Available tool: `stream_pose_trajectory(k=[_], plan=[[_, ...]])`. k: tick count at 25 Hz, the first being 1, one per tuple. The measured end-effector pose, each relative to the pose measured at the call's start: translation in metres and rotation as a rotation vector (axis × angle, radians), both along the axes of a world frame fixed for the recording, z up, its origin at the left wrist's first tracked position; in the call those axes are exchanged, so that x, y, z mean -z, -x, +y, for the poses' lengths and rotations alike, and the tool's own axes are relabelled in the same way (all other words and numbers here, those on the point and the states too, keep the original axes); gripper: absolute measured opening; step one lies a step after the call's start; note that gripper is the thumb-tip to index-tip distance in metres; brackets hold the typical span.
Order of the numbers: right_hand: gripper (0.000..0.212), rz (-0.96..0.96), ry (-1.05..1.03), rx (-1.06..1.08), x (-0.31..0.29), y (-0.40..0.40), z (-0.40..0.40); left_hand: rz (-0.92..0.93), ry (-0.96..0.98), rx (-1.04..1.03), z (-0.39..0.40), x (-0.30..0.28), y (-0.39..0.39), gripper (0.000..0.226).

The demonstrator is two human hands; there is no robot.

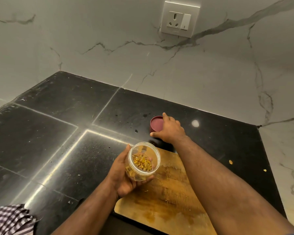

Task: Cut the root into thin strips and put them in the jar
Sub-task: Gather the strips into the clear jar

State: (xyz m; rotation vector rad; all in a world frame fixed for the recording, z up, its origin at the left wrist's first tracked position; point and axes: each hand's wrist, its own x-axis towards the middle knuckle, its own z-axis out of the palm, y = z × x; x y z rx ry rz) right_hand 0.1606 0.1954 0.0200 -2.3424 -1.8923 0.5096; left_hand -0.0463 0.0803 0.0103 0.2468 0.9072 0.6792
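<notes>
A: Where is the jar?

B: The clear plastic jar [143, 161] sits low in the centre of the frame, held up in the left hand [124, 175]. Palm and fingers curl under and round its side, thumb up along its left wall. It tilts so its open mouth faces the camera.

A: And the root?

B: Yellow-orange strips [142, 162] lie in a loose heap at the bottom of the jar. No whole root shows.

A: What is the right hand doing?

B: The right hand [169, 128] reaches to the middle of the frame, over a round red lid [155, 123] on the black countertop [58, 133]. Its fingers spread round the lid's right rim, thumb at the near edge, 1 fingertip at the far edge. I cannot tell whether it already grips the lid or only touches it.

A: Anything under the arms?

B: A wooden cutting board [168, 197] at lower centre, stained yellow, with fine scraps on it. 2 small yellow bits [230, 161] lie on the counter at right. A checked cloth [10, 219] fills the lower left corner. A wall socket [179, 19] sits at the top on the marble backsplash [92, 39].
</notes>
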Motion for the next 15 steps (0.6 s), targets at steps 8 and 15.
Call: stream_pose_trajectory(k=[8,15], plan=[[0.104,0.215,-0.015,0.119,-0.002,-0.019,-0.027,0.024,-0.004,0.005,0.007,-0.003,-0.005,0.068],[0.092,0.731,-0.041,0.200,-0.031,-0.040,-0.076,0.058,-0.019,0.036,0.007,-0.010,-0.016,0.066]])
